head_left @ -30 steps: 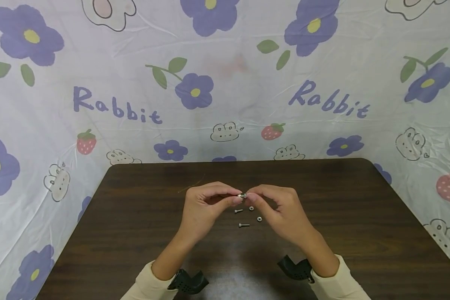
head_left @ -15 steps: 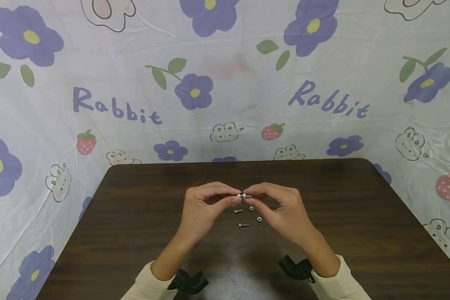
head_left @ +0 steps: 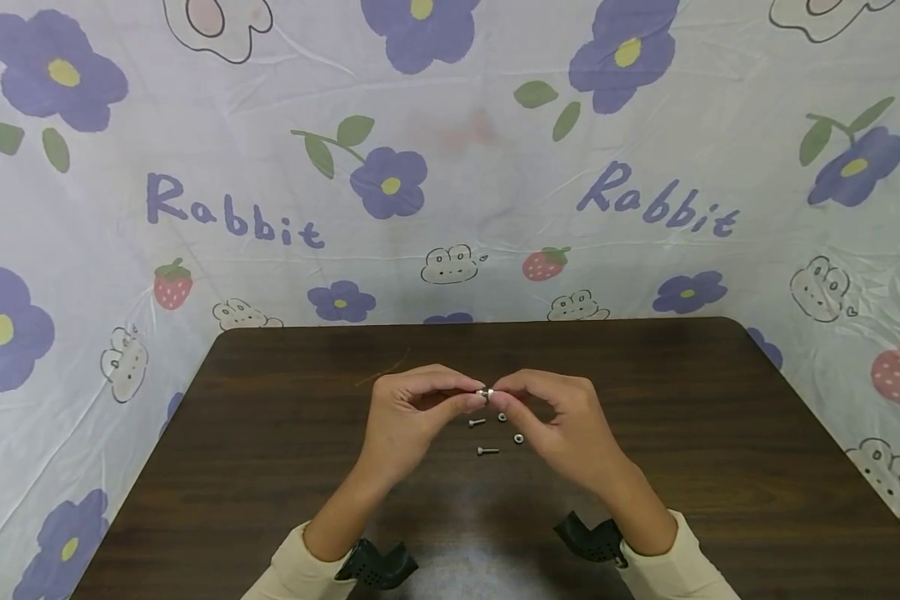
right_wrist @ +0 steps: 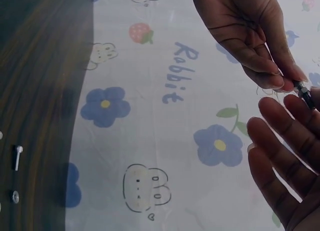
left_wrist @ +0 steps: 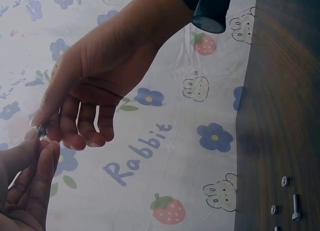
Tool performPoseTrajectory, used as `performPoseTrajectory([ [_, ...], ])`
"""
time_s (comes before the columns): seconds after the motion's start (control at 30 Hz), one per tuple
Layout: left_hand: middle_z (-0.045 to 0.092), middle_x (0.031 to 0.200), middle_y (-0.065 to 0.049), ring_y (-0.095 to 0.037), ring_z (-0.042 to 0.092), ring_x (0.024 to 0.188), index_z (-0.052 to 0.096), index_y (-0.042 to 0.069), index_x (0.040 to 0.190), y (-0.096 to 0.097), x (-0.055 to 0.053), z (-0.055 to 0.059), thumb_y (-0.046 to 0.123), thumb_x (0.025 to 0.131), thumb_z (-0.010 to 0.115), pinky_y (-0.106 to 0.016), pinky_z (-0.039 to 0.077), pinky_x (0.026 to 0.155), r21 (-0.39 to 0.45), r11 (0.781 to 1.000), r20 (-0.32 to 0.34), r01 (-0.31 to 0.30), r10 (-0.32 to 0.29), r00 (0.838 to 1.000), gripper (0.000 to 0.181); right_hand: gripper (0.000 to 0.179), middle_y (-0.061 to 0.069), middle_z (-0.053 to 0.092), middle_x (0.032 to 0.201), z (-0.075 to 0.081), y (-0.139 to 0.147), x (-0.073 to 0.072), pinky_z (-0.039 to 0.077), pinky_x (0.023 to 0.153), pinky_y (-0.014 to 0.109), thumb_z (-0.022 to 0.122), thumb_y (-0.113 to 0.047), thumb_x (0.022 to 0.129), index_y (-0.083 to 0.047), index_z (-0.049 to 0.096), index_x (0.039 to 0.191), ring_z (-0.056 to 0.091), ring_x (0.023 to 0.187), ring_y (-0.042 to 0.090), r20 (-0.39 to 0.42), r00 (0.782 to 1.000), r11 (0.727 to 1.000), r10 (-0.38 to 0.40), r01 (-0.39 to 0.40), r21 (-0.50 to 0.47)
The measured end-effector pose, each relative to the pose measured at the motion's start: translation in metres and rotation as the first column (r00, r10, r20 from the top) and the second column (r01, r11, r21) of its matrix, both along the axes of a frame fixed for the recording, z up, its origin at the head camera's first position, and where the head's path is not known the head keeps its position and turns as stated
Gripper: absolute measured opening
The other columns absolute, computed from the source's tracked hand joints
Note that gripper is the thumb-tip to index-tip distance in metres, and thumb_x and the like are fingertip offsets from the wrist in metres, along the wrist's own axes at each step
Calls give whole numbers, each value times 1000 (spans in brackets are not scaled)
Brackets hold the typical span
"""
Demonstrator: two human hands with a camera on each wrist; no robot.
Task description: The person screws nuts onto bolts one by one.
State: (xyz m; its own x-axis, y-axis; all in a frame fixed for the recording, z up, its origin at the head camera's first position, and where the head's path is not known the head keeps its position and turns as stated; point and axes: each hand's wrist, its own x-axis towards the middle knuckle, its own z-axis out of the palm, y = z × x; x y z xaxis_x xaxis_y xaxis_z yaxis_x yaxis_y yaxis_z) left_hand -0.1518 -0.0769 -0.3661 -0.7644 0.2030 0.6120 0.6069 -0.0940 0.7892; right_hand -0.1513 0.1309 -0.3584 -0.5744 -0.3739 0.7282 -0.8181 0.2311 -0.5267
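Fingertips of both hands meet over the middle of the table, around a small metal bolt (head_left: 485,392) carrying a nut (right_wrist: 304,90). My left hand (head_left: 403,417) pinches one end of the bolt between thumb and index finger. From the other side, the thumb and index finger of my right hand (head_left: 566,421) pinch its nut end, hiding much of the shaft. In the right wrist view the bolt shows as a dark, short piece between the two hands. Below the hands lie two loose bolts, the upper one (head_left: 477,422) and the lower one (head_left: 488,451).
Two loose nuts, one near the right fingertips (head_left: 502,417) and another nut (head_left: 519,438) lower, lie beside the bolts on the dark wooden table (head_left: 270,467). A printed cloth (head_left: 450,192) hangs behind and at both sides. Black wrist mounts (head_left: 378,565) sit at the sleeves.
Half a second ago the right thumb and index finger were parted, baring the bolt's threaded end; now they have closed on it again. The left hand has stayed in place.
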Motion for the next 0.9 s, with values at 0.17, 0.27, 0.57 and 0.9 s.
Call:
performPoseTrajectory([
  [0.17,76,89,-9,-24,74,78,79,2,96,0,0,1,-2,85,80,-39,63,69,4,1000,9,2,-2,1000,12,17,-2,75,91,1,1,0,57,70,21,70,2,93,-10,74,104,69,76,10,-3,1000,1000,-2,2,-19],
  [0.27,76,89,-9,-25,74,78,79,1,96,0,1,1,-1,85,79,-40,63,69,8,1000,11,2,-2,1000,11,23,2,75,93,2,1,-1,58,69,22,76,3,88,-7,73,109,71,74,12,-67,998,998,7,-10,-55],
  [0.57,76,90,-9,-25,74,77,79,1,97,0,0,0,-2,85,79,-40,63,69,8,1000,11,5,-5,1000,12,15,3,75,93,2,1,-5,59,69,26,78,-8,90,-6,74,105,70,75,11,-152,988,997,40,-50,-60],
  [0.9,76,89,-9,-25,73,77,79,1,96,1,0,-1,-2,85,79,-38,63,68,7,1000,7,11,-11,1000,12,16,2,75,91,1,0,-1,57,69,21,76,3,88,-8,74,101,70,73,13,-42,999,1000,9,-9,-12],
])
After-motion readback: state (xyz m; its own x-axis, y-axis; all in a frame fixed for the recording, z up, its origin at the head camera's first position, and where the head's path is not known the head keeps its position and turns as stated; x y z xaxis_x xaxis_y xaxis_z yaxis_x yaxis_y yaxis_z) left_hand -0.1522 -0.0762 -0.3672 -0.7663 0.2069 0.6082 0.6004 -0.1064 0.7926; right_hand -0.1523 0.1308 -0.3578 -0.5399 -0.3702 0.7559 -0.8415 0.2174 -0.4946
